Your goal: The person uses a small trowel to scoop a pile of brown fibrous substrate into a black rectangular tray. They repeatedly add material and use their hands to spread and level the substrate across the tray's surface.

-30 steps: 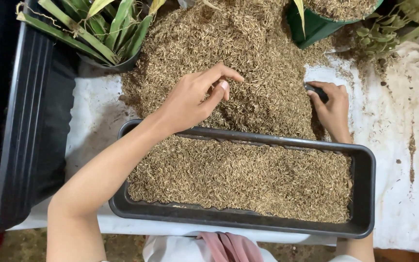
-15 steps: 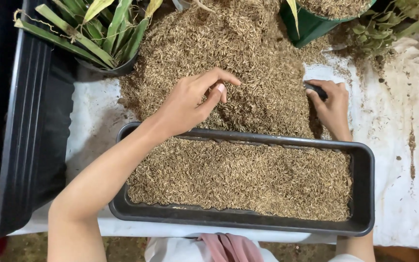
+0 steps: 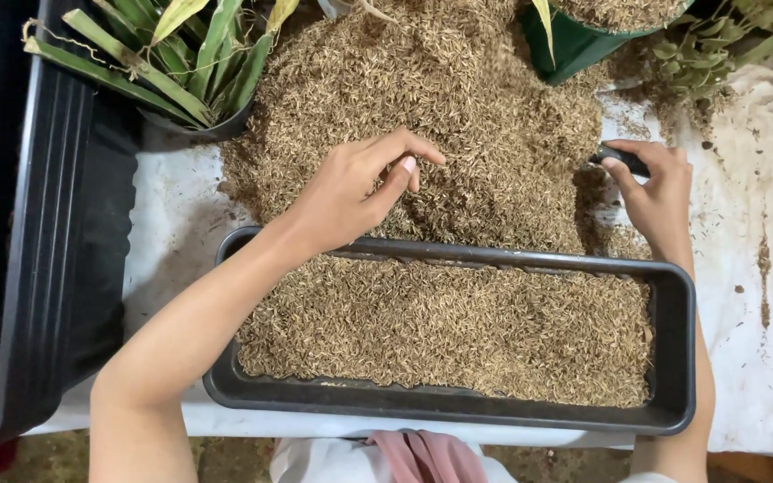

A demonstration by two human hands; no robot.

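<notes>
A long black rectangular planter [image 3: 677, 358] lies across the white table, filled with brown rice husks. Behind it rises a big pile of husks [image 3: 440, 98]. My left hand [image 3: 355, 192] hovers over the planter's far rim at the pile's foot, fingers curled and a little apart, with nothing visibly in it. My right hand [image 3: 650, 188] rests at the pile's right edge, gripping a small dark tool [image 3: 617, 159], mostly hidden by the fingers.
A large black tray [image 3: 46, 268] stands at the left edge. A dark pot with long green leaves [image 3: 181, 63] sits at the back left, a green pot [image 3: 574, 45] at the back right beside a succulent [image 3: 717, 54]. White soiled sheet [image 3: 762, 268] covers the table.
My left hand has slid slightly left and nearer to the planter rim. My right hand has hardly moved.
</notes>
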